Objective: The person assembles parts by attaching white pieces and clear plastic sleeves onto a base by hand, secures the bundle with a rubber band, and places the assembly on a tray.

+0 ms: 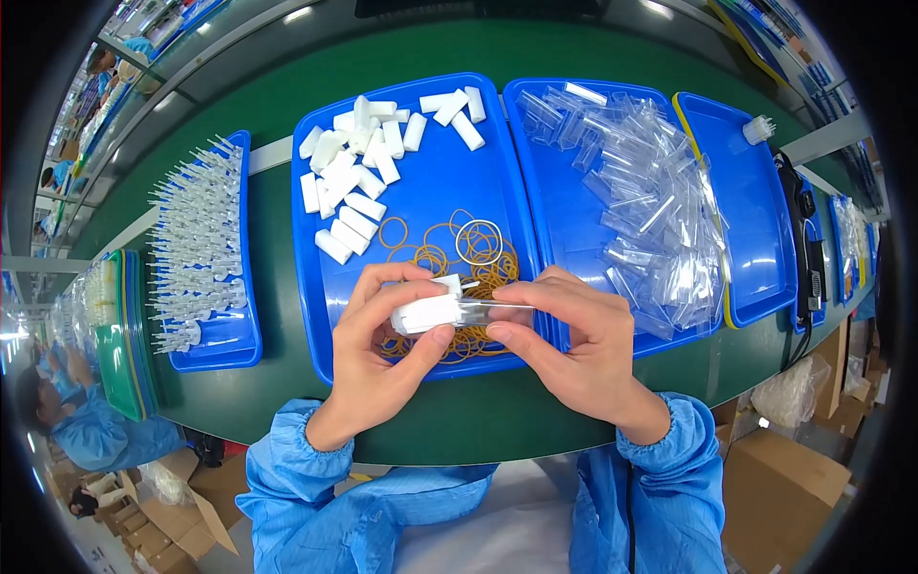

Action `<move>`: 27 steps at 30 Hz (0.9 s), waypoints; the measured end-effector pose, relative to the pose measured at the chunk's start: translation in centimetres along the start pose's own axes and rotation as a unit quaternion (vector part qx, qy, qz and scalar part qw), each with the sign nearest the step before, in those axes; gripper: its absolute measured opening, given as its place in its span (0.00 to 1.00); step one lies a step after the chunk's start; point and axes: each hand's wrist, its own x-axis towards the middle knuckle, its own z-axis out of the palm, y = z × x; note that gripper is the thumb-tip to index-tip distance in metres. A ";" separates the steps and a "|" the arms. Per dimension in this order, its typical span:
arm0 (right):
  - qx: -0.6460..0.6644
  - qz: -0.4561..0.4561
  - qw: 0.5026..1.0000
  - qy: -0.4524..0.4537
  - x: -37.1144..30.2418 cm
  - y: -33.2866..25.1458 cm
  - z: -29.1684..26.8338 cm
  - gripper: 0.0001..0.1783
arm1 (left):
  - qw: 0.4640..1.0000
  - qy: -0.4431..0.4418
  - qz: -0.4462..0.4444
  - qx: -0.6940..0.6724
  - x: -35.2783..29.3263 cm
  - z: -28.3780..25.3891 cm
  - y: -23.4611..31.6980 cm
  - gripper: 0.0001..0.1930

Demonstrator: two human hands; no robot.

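Note:
Above the front of a blue tray, both hands meet on a small assembly. My left hand is closed around a white block-shaped piece, with a thin pale tip sticking out near its upper edge. Between thumb and fingers, my right hand pinches a clear plastic sleeve. The sleeve's left end meets the white piece; how far it overlaps is hidden by the fingers. Beneath the hands lie tan rubber bands and one pale ring. White blocks are heaped toward the tray's back left.
To the right, another blue tray carries many clear sleeves. A further tray holds a small white bundle. Upright white thin-tipped pieces crowd the left tray. Cardboard boxes stand below; a person in blue sits left.

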 end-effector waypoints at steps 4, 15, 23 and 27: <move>-0.005 -0.005 1.000 -0.003 0.0 -0.3 -0.1 0.15 | 1.000 -0.002 -0.003 -0.002 0.0 -0.1 -0.2 0.16; -0.012 0.011 1.000 0.012 0.0 0.0 0.1 0.16 | 1.000 -0.003 -0.011 0.006 -0.2 -0.2 -0.1 0.14; 0.035 0.051 0.998 -0.017 0.1 0.3 -0.1 0.15 | 1.000 -0.013 -0.003 -0.008 -0.2 -0.5 -0.1 0.14; 0.022 0.042 0.999 -0.017 0.0 0.3 -0.1 0.14 | 1.000 -0.012 0.002 -0.014 -0.1 -0.3 -0.2 0.14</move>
